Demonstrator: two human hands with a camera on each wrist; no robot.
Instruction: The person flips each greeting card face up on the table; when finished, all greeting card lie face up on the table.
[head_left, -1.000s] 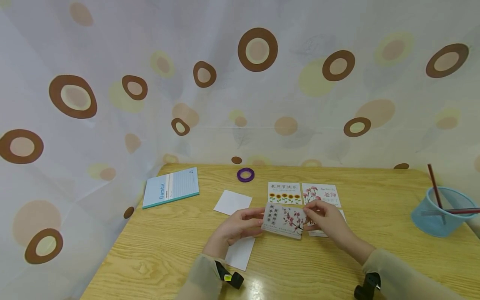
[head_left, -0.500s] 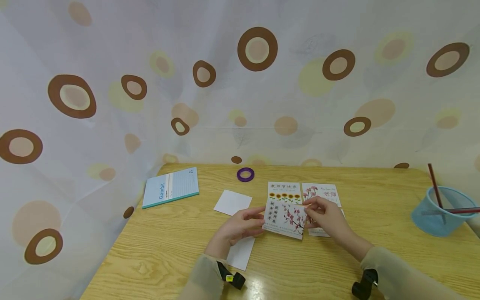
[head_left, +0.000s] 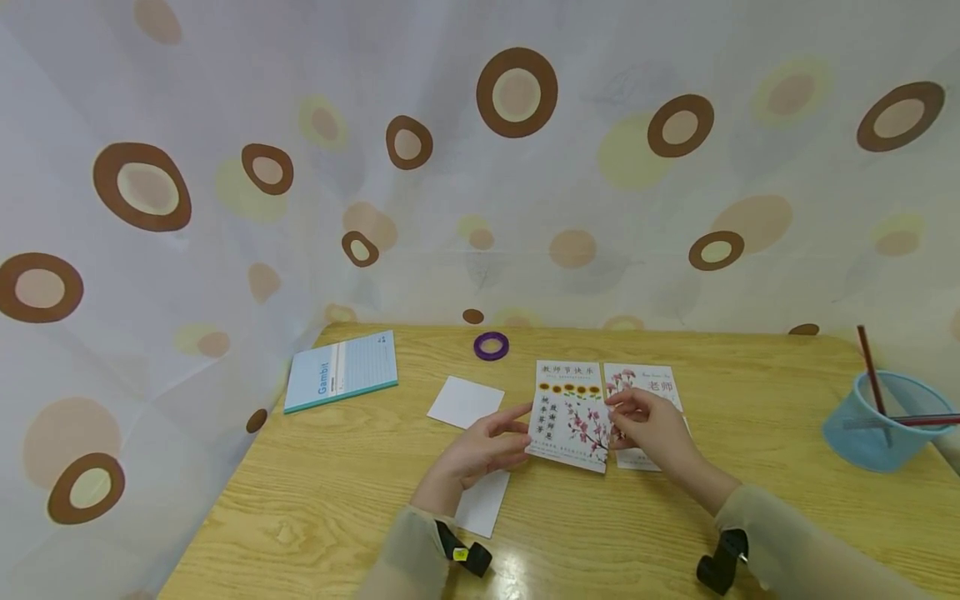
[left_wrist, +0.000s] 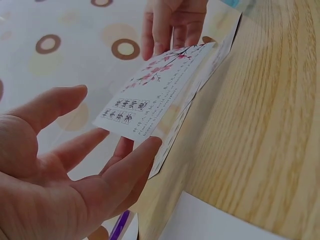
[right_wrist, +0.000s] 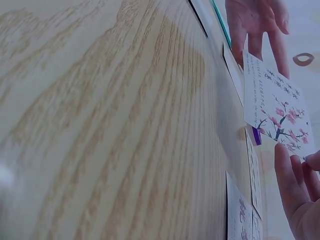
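A postcard [head_left: 570, 435] printed with pink blossom branches and Chinese characters is held tilted above the table. My right hand [head_left: 654, 427] pinches its right edge between thumb and fingers. At the left edge, my left hand [head_left: 483, 450] touches the card with extended fingers, and in the left wrist view its thumb stands apart from the card [left_wrist: 150, 90]. Behind it lies a sunflower card [head_left: 567, 373], its lower part covered. A pink flower card [head_left: 660, 383] lies beside that one. Another card [head_left: 637, 459] shows partly under the right hand.
Two blank white cards, an upper one [head_left: 465, 402] and a lower one [head_left: 483, 504], lie near the left hand. A purple tape ring [head_left: 491, 346] and a blue notebook [head_left: 342, 372] are farther back. On the right stands a blue cup [head_left: 870, 433] with reddish-brown sticks.
The blossom card has tipped a little, its face now brighter and its top overlapping the sunflower card in view. The right hand has shifted slightly up and left; the left hand barely moved.
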